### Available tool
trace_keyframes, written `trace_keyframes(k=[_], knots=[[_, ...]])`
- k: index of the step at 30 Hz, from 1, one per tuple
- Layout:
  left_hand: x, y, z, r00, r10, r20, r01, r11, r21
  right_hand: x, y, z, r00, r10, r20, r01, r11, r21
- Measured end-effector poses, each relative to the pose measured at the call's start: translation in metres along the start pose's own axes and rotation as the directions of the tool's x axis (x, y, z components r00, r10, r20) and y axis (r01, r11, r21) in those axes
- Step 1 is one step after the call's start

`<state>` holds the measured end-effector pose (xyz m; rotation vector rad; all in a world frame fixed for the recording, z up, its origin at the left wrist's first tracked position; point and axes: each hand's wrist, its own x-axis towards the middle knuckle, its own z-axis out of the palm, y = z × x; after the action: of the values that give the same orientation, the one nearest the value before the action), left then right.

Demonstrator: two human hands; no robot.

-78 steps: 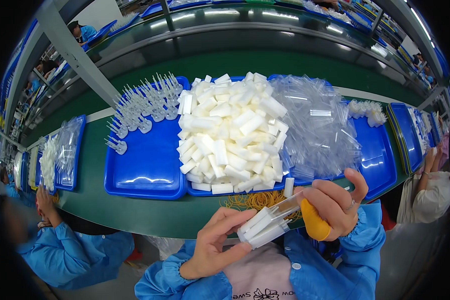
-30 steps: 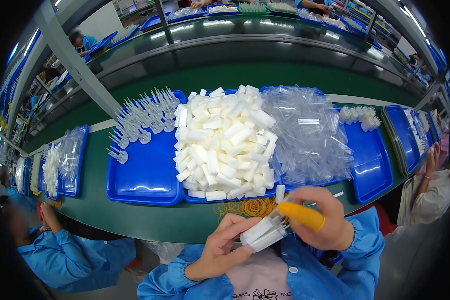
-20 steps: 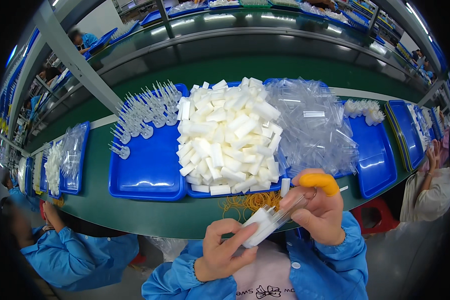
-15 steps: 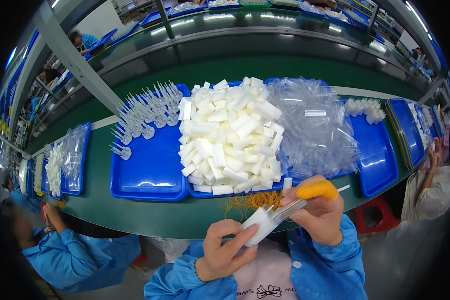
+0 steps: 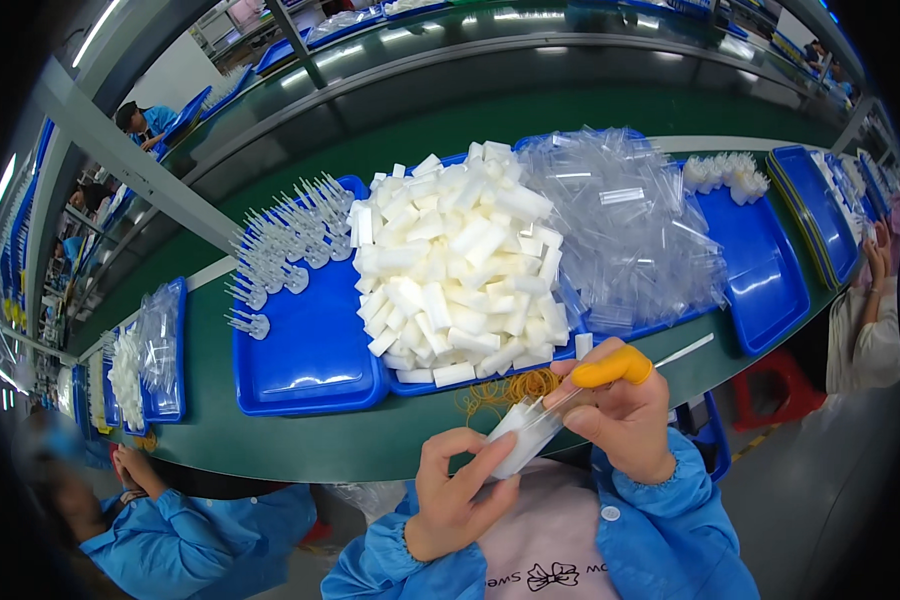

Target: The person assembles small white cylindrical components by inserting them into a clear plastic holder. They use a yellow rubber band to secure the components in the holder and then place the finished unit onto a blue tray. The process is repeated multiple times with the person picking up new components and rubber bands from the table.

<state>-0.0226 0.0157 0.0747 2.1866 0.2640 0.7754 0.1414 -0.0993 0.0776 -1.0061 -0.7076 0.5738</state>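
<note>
Before my chest, my left hand (image 5: 462, 490) pinches a white foam-like block (image 5: 526, 440) between thumb and fingers. My right hand (image 5: 622, 415), with a yellow finger cot (image 5: 612, 367) on one finger, closes on a clear plastic sleeve (image 5: 560, 397) at the block's upper right end. Whether the sleeve encloses the block is hard to tell. Just beyond my hands lies a heap of tan rubber bands (image 5: 507, 391). A thin white strip (image 5: 684, 350) seems to rest on the table right of the yellow finger cot.
White foam blocks (image 5: 460, 265) fill the middle tray. Clear sleeves (image 5: 625, 230) are heaped to its right. The left blue tray (image 5: 310, 345) holds pinned white pieces (image 5: 295, 235); the right blue tray (image 5: 765, 295) holds small whitish parts (image 5: 725, 177). Co-workers sit on both sides; a red stool (image 5: 780, 390) stands right.
My view has shifted and tilted a little. My hands are closer together, and less of the clear sleeve shows between them. More of the thin white strip is visible.
</note>
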Motion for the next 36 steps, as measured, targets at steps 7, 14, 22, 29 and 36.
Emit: trace_keyframes(k=[7, 14, 22, 29, 36], knots=[[-0.003, -0.012, -0.004, 0.994, 0.111, -0.002, -0.111, 0.994, -0.022, -0.005, -0.008, 0.007, 0.999, -0.017, 0.036, 0.019, 0.999, -0.033], [-0.002, -0.003, 0.003, 0.953, -0.215, -0.213, 0.144, 0.941, -0.305, -0.003, -0.016, 0.001, 0.983, -0.149, 0.107, 0.175, 0.936, -0.306], [-0.002, -0.022, 0.007, 0.933, -0.357, 0.046, 0.247, 0.545, -0.801, 0.01, -0.019, -0.007, 0.963, -0.204, 0.175, 0.261, 0.864, -0.43], [-0.004, -0.024, 0.0, 0.878, -0.449, 0.168, 0.37, 0.413, -0.832, -0.004, -0.014, -0.009, 0.974, -0.217, 0.072, 0.206, 0.695, -0.689], [-0.008, -0.027, -0.002, 0.933, -0.323, 0.159, 0.307, 0.482, -0.821, -0.016, -0.009, -0.006, 0.981, -0.171, 0.087, 0.19, 0.82, -0.54]])
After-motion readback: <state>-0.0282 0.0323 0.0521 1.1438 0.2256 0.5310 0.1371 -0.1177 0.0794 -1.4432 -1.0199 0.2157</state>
